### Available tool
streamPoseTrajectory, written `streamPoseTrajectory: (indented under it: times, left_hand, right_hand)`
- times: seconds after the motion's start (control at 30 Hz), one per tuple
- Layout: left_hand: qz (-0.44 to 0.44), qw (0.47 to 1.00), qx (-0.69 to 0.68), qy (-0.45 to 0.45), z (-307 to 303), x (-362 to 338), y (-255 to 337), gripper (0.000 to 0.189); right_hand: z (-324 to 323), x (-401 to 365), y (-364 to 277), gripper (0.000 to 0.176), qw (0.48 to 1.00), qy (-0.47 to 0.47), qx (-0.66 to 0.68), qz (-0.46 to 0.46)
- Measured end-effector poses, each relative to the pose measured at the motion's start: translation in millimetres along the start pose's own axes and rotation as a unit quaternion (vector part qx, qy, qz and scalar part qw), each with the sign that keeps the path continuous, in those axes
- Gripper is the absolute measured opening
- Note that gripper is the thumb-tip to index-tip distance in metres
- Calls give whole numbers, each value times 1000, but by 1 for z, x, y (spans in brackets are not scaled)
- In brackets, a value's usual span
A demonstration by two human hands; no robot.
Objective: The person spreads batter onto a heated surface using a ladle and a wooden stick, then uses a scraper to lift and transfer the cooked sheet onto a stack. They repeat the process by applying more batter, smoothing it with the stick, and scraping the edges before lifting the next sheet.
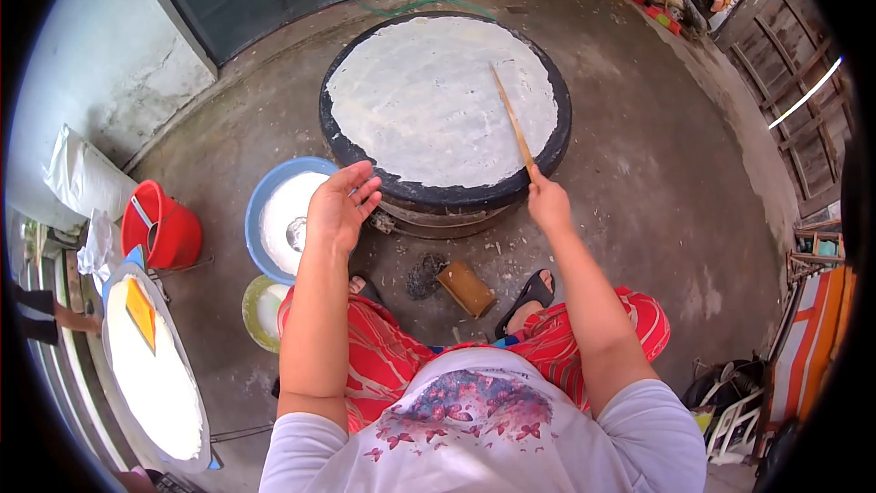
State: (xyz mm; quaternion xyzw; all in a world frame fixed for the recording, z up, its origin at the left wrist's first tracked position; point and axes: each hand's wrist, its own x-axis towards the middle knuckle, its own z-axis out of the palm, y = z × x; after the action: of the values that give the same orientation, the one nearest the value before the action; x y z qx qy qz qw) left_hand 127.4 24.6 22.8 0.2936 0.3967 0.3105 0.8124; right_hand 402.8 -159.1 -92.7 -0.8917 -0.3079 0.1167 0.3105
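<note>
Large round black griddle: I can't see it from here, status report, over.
Right hand: gripping thin tan wooden stick over griddle. Left hand: empty, open. Griddle top: white coating spread across. Nothing seen blocking it.

The floor point(639, 219) is gray-brown and a bit dirty. A round base point(447, 225) stands on it, with a big black pan point(456, 197) on top. To the left are a blue bowl point(252, 219), a green bowl point(249, 318) and a red bucket point(178, 242). A brown block point(467, 288) lies just beside a dark, wiry clump point(424, 276).
</note>
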Motion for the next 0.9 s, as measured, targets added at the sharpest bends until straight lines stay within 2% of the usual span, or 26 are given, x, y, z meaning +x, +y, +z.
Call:
streamPoseTrajectory:
  times: [0.03, 0.07, 0.1, 0.17, 0.2, 0.23, 0.27, 0.3, 0.33, 0.37, 0.43, 0.47, 0.53, 0.57, 0.63, 0.77, 0.83, 0.87, 0.9]
  left_hand:
    - [0, 1000, 2, 1, 0, 0, 0, 26]
    - [-1, 1000, 2, 1, -1, 0, -1, 26]
    - [-1, 1000, 0, 1, -2, 1, -1, 26]
    - [0, 1000, -2, -1, -2, 1, -1, 26]
    - [0, 1000, -4, 2, -2, 0, 0, 26]
    - [0, 1000, -6, 5, -2, -1, 0, 26]
    - [0, 1000, -6, 4, -2, -1, 0, 26]
    - [2, 1000, -7, 0, -3, -1, 0, 26]
    - [3, 1000, -7, -3, -3, -1, 0, 26]
    - [3, 1000, -8, -4, -3, -1, 0, 26]
    - [2, 1000, -10, -4, -4, -2, 0, 27]
    - [2, 1000, -10, -4, -5, -2, 0, 27]
    - [0, 1000, -14, -4, -5, -3, 1, 27]
    - [1, 1000, -14, -5, -5, -4, 2, 27]
    - [4, 1000, -13, 0, -4, -6, 3, 27]
    - [4, 1000, -13, -3, -5, -7, 1, 27]
    - [-1, 1000, -11, -14, -3, -9, -1, 28]
    - [-2, 1000, -10, -15, -2, -10, -3, 28]
    - [-6, 1000, -9, -15, -1, -10, -4, 28]
  right_hand:
    - [3, -6, -15, 36, 977, 48, -185, -93]
    - [3, -11, -29, 36, 986, 30, -160, -45]
    - [5, -13, -30, 36, 986, 29, -161, -45]
    - [11, -14, -28, 39, 990, -3, -129, -63]
    - [24, -11, -5, 40, 987, 32, -88, -129]
    - [15, -11, -6, 40, 987, 34, -89, -130]
    - [4, -12, -5, 39, 982, -86, 166, 37]
    - [-9, -16, -10, 39, 871, -197, 403, 200]
    - [-22, -22, -13, 38, 818, -177, 488, 249]
    - [-26, -22, -7, 38, 818, -177, 487, 249]
    - [-30, -21, 5, 38, 863, -37, 440, 244]
    - [-32, -20, 10, 38, 863, -38, 440, 245]
    - [-33, -16, 18, 34, 956, 54, 234, 167]
    - [-32, -15, 25, 34, 956, 54, 235, 166]
    - [-34, -18, 34, 32, 992, 111, 30, 47]
    - [-48, -12, 21, 32, 996, 64, 57, 29]
    - [-53, -8, -5, 31, 992, 7, 71, 107]
    - [-51, -4, -2, 31, 992, 8, 71, 108]
    - [-45, 3, 4, 31, 997, 19, 33, 64]
